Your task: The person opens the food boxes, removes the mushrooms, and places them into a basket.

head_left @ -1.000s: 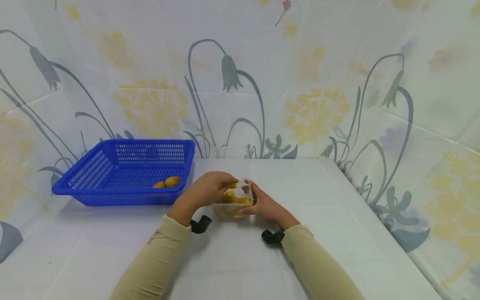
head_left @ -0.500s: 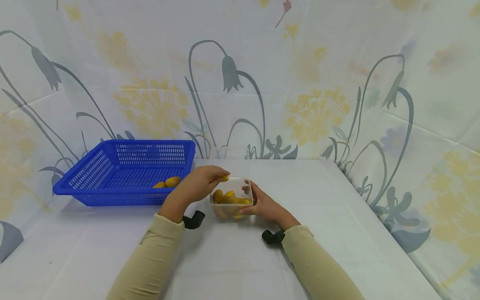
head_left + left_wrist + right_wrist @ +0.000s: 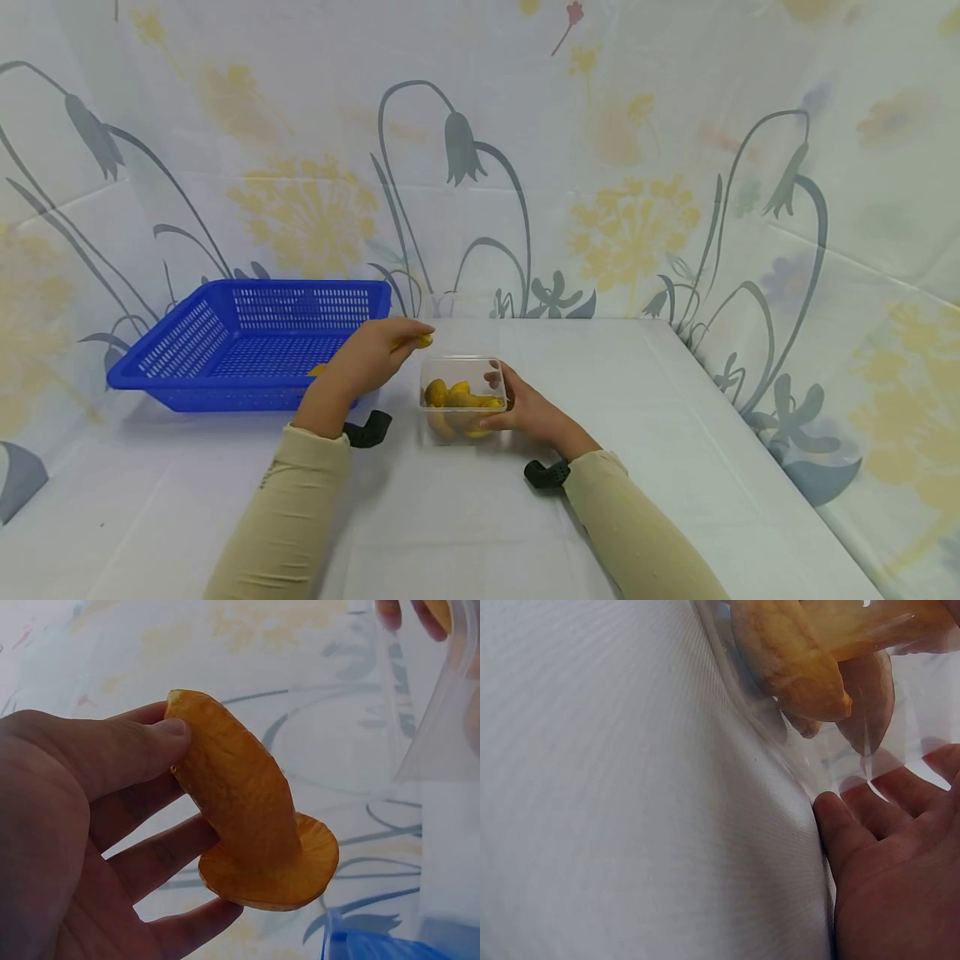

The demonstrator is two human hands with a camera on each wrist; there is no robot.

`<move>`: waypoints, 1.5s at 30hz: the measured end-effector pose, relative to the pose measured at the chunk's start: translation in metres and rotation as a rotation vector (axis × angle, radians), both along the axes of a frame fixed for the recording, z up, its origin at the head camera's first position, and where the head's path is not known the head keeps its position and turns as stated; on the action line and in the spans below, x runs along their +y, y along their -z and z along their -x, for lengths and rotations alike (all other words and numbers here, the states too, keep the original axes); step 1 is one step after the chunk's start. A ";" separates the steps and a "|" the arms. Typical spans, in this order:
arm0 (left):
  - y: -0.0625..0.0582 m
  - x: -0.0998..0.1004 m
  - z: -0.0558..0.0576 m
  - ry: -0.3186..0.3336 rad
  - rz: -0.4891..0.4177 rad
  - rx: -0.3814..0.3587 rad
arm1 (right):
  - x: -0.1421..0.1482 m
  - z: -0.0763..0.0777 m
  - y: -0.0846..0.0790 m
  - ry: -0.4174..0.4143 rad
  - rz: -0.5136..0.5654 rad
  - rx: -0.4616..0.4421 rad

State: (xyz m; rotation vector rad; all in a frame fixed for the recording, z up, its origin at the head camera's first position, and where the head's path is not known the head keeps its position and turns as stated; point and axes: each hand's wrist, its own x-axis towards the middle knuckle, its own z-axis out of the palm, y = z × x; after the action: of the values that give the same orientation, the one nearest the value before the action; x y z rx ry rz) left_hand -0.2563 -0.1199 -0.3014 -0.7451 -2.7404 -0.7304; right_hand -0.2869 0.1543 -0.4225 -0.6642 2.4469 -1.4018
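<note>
My left hand (image 3: 360,362) pinches a yellow-orange mushroom (image 3: 240,787) between thumb and fingers; its cap points down in the left wrist view. The hand is raised between the blue basket and a clear plastic box (image 3: 463,360). Around the right side of that box, my right hand (image 3: 531,408) curls its fingers, thumb at the front. Several yellow-orange pieces (image 3: 457,397) lie inside the box, seen through its wall in the right wrist view too; some look like mushrooms. The box stands on the white table.
A blue slotted basket (image 3: 225,385) stands at the left, with a yellow-orange piece (image 3: 318,369) showing beside my left forearm. Behind the table (image 3: 465,517) hangs a flower-patterned cloth (image 3: 480,208). Black wrist mounts (image 3: 546,474) are on both wrists.
My left hand has lifted the mushroom up out of the clear box and moved it left, toward the basket, partly covering the pieces there. My right hand and the box have stayed put.
</note>
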 end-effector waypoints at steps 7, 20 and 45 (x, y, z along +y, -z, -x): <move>-0.002 -0.014 0.002 -0.041 -0.011 0.013 | 0.000 0.000 0.001 -0.014 -0.001 0.001; -0.008 -0.040 0.001 -0.142 -0.081 -0.080 | 0.000 0.000 -0.004 -0.025 -0.002 -0.005; 0.002 -0.073 0.006 -0.222 -0.137 -0.209 | -0.002 -0.007 -0.013 -0.026 -0.019 -0.025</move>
State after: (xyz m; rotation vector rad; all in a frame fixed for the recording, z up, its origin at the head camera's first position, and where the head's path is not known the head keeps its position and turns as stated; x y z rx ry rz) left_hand -0.2625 -0.1927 -0.3034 -0.3459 -2.8560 -0.9815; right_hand -0.2795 0.1524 -0.4097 -0.6675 2.4212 -1.3668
